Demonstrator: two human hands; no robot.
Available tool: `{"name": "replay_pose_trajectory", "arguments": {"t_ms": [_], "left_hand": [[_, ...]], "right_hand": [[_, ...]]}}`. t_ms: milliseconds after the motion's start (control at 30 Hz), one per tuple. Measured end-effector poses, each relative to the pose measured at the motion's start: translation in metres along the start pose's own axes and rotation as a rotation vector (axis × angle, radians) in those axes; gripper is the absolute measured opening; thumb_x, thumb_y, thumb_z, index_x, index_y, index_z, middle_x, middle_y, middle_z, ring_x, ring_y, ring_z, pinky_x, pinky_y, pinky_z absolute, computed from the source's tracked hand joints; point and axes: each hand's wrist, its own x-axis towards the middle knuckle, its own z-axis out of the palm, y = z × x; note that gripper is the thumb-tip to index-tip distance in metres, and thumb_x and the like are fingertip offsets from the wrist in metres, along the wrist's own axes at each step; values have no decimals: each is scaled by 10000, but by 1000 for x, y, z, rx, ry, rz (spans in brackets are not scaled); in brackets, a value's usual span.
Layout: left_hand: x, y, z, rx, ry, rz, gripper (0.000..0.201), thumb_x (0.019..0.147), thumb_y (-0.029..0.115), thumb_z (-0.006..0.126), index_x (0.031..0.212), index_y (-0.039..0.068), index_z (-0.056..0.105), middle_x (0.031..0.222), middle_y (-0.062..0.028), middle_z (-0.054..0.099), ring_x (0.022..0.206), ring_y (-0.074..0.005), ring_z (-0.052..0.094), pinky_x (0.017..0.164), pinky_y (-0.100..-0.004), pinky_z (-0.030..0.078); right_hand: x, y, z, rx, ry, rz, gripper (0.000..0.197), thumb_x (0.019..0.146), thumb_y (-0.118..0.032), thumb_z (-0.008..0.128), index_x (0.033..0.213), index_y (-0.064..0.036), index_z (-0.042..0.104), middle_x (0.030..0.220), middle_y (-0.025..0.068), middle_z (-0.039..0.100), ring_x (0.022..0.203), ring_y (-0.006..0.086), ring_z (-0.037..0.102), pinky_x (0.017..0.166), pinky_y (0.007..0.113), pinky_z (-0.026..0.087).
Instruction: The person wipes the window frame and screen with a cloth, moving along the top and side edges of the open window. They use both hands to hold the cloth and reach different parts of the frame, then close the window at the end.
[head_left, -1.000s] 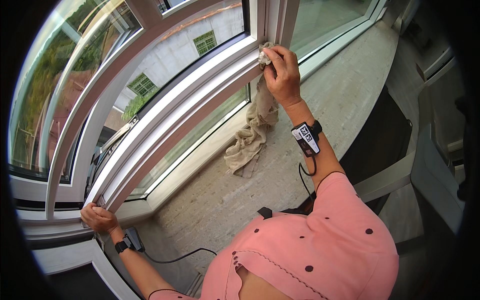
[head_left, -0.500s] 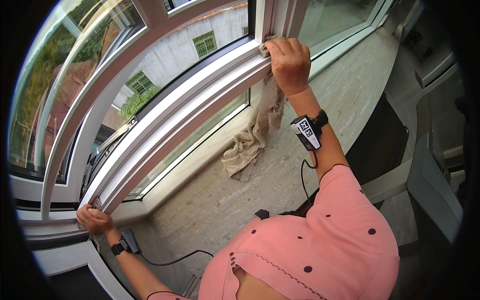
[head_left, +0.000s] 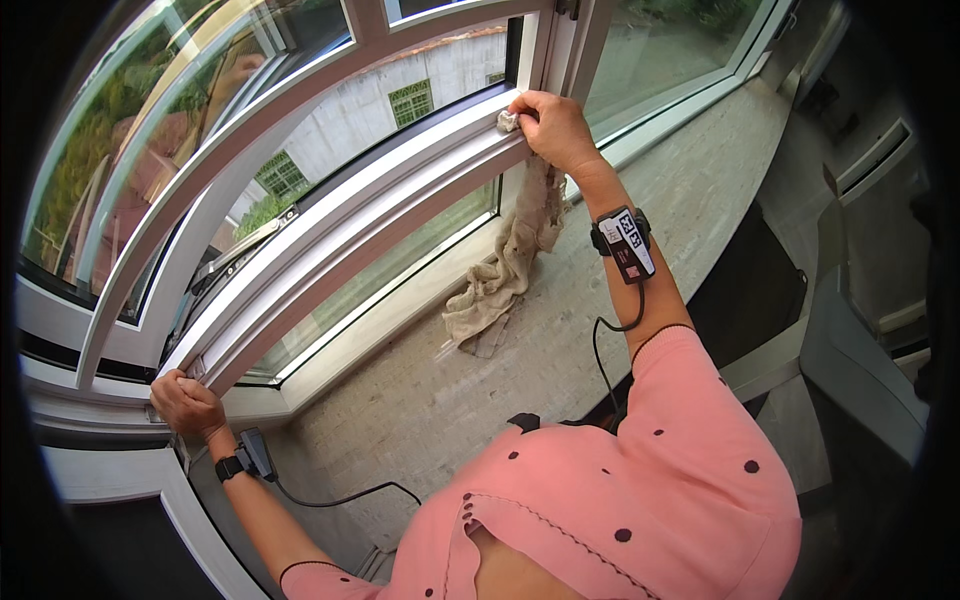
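My right hand (head_left: 556, 130) pinches a bunched end of a grubby beige rag (head_left: 520, 238) against the white window frame (head_left: 345, 225), near its upright post. From under that hand the rest of the rag hangs down, and its crumpled tail rests on the stone-patterned sill. At the frame's lower left corner, my left hand (head_left: 188, 402) is closed round the edge with fingers curled. Whether anything else is inside those fingers is hidden.
An open window sash (head_left: 170, 195) leans outward on the left, with a metal stay arm (head_left: 240, 243) beside it. The broad sill (head_left: 640, 215) curves along to the right. A grey chair (head_left: 850, 330) stands at the right. Cables run from both wrist devices.
My right hand has slid a little left along the rail, away from the post corner, carrying the rag's bunched end. My left hand keeps its grip on the frame. The view has shifted slightly.
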Motion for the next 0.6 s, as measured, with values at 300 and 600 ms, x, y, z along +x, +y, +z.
{"name": "replay_pose_trajectory", "arguments": {"t_ms": [300,600], "left_hand": [[3,4,0,38,-2,-18,134,865,158,434,831,84,540,835,-92,492,805,-307,523,732,-434,443],[3,9,-2,16,33,-14,131,883,143,435,834,95,547,852,-81,525,809,-296,545,732,-420,462]], "right_hand": [[-56,-91,31,1353,-138,181,172,930,-57,644,1085,17,641,911,67,695,722,117,669,609,255,578],[-21,8,16,60,330,48,147,952,-138,613,1059,-70,687,1024,63,692,912,220,672,824,341,545]]}}
